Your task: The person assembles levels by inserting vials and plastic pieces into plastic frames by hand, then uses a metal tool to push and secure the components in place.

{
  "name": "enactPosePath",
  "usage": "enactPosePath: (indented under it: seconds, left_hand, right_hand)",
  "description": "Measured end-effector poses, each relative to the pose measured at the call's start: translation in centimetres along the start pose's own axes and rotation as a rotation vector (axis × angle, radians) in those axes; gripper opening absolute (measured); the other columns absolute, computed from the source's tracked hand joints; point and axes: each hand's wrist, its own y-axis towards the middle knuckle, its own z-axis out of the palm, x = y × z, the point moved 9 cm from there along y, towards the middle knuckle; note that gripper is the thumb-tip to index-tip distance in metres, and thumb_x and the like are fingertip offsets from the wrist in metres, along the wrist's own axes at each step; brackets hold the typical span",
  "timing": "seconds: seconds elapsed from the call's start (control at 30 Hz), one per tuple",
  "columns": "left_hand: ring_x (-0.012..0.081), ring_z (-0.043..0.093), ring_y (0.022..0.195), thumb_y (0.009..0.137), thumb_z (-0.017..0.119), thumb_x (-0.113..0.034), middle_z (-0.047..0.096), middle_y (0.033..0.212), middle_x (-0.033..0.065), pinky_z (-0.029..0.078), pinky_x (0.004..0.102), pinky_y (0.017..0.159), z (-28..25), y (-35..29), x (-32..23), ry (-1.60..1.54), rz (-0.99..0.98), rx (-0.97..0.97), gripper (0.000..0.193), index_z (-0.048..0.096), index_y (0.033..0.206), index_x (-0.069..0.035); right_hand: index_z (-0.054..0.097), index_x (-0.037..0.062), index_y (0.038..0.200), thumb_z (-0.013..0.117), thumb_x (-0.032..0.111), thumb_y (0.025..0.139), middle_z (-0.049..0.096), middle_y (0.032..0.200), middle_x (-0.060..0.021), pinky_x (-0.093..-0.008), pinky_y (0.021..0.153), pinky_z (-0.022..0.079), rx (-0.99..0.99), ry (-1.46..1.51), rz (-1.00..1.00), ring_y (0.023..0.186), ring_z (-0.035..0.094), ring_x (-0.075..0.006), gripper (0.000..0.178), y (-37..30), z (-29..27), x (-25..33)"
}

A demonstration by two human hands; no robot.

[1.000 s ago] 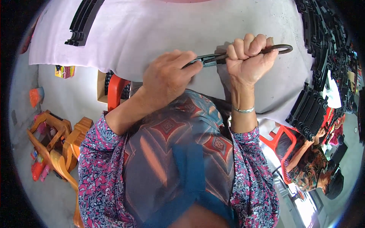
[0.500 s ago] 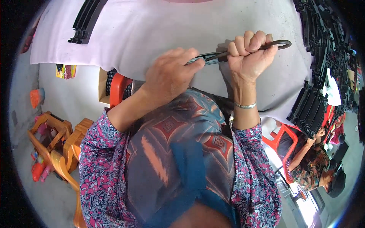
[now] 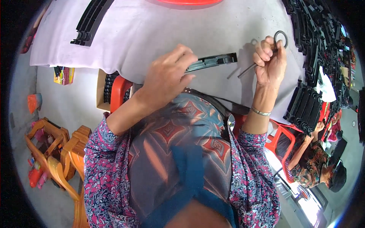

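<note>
My left hand point(image 3: 167, 76) is closed around one end of a slim black plastic strip point(image 3: 216, 60); its other end, which has a recess, sticks out to the right above the table. Apart from it, on the right, my right hand point(image 3: 270, 62) has its fingers curled round a dark metal rod point(image 3: 247, 71) with a ring-shaped loop at its top. The rod's thin end points down and left, clear of the strip. Part of the strip is hidden behind my left fingers.
A pale cloth covers the table point(image 3: 140, 34). Longer black strips point(image 3: 91, 22) lie at the far left. Many black parts point(image 3: 315, 41) are heaped along the right edge, near a stack point(image 3: 304, 108). A red rim point(image 3: 190, 3) shows at the far edge. A co-worker point(image 3: 313, 163) sits at right.
My right hand has moved right, taking the looped rod away from the strip and tilting it more upright. My left hand still holds the strip, whose right end now shows.
</note>
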Motion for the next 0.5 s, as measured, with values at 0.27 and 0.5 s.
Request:
enactPosePath:
  seconds: [0.27, 0.5]
  left_hand:
    - [0.0312, 0.063, 0.095, 0.073, 0.076, -0.013, 0.060, 0.103, 0.0134, 0.052, 0.0404, 0.078, -1.0, -1.2, -0.6, 0.201, 0.063, -0.087, 0.038, 0.063, 0.108, -0.004]
    - [0.0302, 0.063, 0.088, 0.074, 0.075, -0.010, 0.059, 0.096, 0.0112, 0.052, 0.0403, 0.073, -2.5, -1.9, 1.3, 0.099, -0.034, -0.061, 0.040, 0.065, 0.112, -0.005]
  right_hand:
    - [0.062, -0.0019, 0.089, 0.049, 0.026, 0.101, 0.046, 0.068, -0.0006, -0.0257, 0.048, 0.034, -0.304, -0.379, 0.021, 0.060, 0.045, -0.0122, 0.033, 0.6, -4.5, -1.5]
    - [0.060, -0.0063, 0.069, 0.066, 0.042, 0.090, 0.048, 0.054, -0.0067, -0.0332, 0.051, 0.038, -0.380, -1.579, -0.363, 0.054, 0.043, -0.0141, 0.053, 0.2, -4.0, 2.8]
